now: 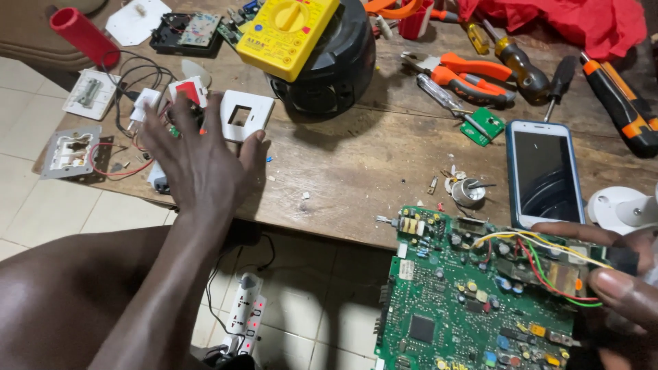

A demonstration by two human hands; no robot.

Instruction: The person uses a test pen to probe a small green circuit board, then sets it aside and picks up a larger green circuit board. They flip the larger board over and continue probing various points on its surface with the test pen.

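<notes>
My left hand (199,161) reaches across the left part of the wooden table (356,157), fingers spread over a tangle of small white parts and red and black wires (147,103), beside a white switch frame (245,115). It holds nothing that I can see. My right hand (617,274) at the lower right grips the edge of a large green circuit board (466,301), thumb on a black connector with yellow, red and green wires.
A yellow multimeter (288,31) rests on a black round device (336,65). A smartphone (545,171), pliers (466,75), screwdrivers (521,65), a small green board (483,125) and a grey switch plate (68,151) lie around. A power strip (243,312) sits on the tiled floor.
</notes>
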